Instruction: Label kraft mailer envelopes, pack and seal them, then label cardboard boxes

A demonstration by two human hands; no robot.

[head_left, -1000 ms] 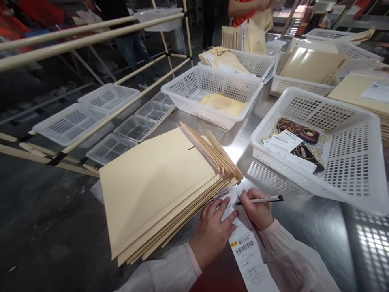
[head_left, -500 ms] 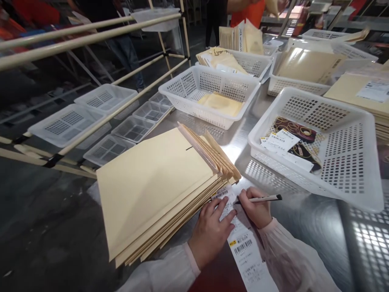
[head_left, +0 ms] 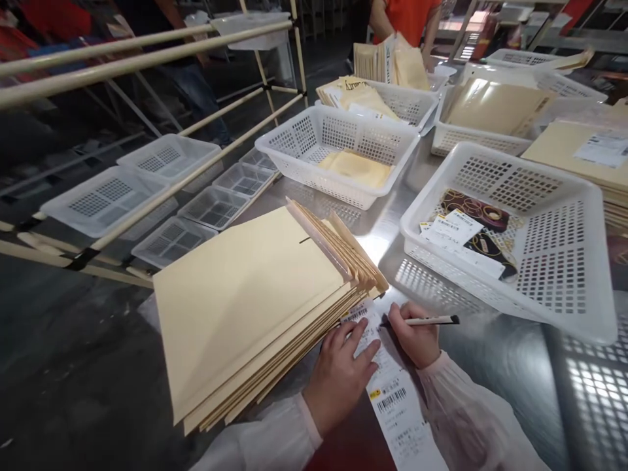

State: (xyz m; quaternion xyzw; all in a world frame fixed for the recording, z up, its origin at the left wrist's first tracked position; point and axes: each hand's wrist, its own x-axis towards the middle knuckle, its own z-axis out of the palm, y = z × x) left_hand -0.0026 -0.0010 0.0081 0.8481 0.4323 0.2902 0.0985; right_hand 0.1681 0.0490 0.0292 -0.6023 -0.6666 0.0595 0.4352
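Note:
A long strip of printed labels [head_left: 405, 418] with barcodes runs from the stack of envelopes down past the bottom of the view. My left hand [head_left: 343, 373] lies on its upper part, fingers spread and pressing the paper to the metal table. In my right hand [head_left: 415, 337] is a pen [head_left: 434, 320], its dark end pointing right and its tip close to the strip near my left fingers. Left of the hands rests a thick stack of tan envelopes [head_left: 250, 275]; the upper end of the strip lies against its edge.
A white basket [head_left: 583, 261] with patterned packets and labels stands at right. Another white basket [head_left: 275, 154] with a tan envelope is further back, beside more filled baskets. Along the left runs a pipe rack [head_left: 161, 53] with clear bins. A person in orange [head_left: 412, 19] stands behind.
My right hand and the pen have shifted very slightly right; my left hand stays on the strip. At the back, the person in orange has lowered an arm towards the upright envelopes.

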